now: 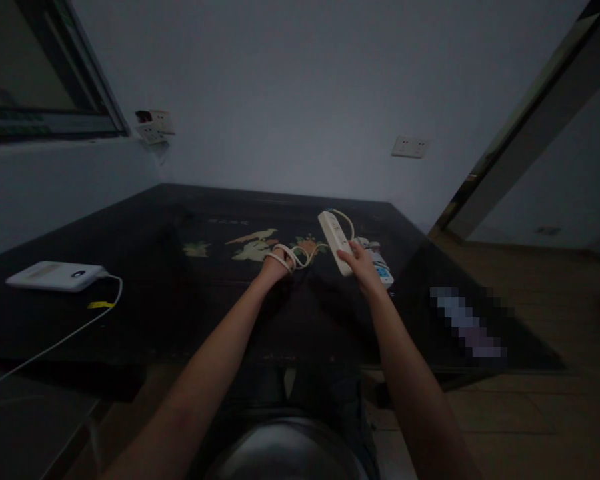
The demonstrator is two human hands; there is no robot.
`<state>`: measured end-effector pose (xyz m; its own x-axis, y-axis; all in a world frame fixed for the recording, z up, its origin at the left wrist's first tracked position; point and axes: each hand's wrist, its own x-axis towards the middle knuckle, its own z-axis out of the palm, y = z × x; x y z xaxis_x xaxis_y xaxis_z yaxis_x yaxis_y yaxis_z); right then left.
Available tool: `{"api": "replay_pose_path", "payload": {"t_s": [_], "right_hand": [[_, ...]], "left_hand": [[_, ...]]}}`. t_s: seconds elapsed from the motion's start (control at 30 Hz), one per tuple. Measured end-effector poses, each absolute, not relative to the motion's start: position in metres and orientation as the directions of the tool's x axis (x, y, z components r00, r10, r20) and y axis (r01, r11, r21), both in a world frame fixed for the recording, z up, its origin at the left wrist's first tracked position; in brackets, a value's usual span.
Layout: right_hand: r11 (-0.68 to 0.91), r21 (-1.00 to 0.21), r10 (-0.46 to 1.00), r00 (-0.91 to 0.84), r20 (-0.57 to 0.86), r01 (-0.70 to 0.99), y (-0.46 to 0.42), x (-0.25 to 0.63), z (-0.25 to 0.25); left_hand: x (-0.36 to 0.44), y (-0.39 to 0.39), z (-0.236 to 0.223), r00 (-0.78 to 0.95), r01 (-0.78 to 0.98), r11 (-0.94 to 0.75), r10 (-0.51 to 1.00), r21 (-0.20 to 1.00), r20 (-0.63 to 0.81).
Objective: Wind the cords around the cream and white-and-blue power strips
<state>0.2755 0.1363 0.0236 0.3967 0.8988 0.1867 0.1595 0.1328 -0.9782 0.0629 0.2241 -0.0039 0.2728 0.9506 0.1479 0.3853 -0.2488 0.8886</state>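
Observation:
My right hand [361, 265] grips a white power strip [334, 235] by its near end, tilted above the dark table. From the far end of the strip its pale cord [349, 220] curves round to the right. Loops of cord [301, 257] lie around the fingers of my left hand [276, 265], which is closed on the cord; its fingertips are partly hidden. Just beyond my right hand lies a second power strip [383, 273] with a blue socket part and cord bunched about it, partly covered by that hand.
On the left of the black table [180, 320] lies a white device [55, 276] with a cable [75, 337] running off the edge. A blurred-out object [467, 323] is at the right. Wall sockets [409, 147] sit behind, and a loose socket [151, 132] hangs near the window.

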Motion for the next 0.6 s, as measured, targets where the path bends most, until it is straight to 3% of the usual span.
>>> {"api": "replay_pose_path", "payload": {"t_s": [0.2, 0.37, 0.6], "right_hand": [[0.116, -0.984, 0.991, 0.076, 0.107, -0.134, 0.125, 0.242, 0.027], [0.082, -0.956, 0.988, -0.102, 0.114, -0.28, 0.117, 0.216, 0.025], [0.143, -0.889, 0.986, -0.011, 0.164, -0.435, 0.114, 0.191, 0.021]], "left_hand": [[0.069, 0.213, 0.0, 0.241, 0.554, -0.32, 0.945, 0.769, 0.22], [0.072, 0.204, 0.002, 0.239, 0.599, -0.343, 0.939, 0.724, 0.247], [0.077, 0.199, 0.003, 0.34, 0.53, -0.451, 0.889, 0.718, 0.307]]}}
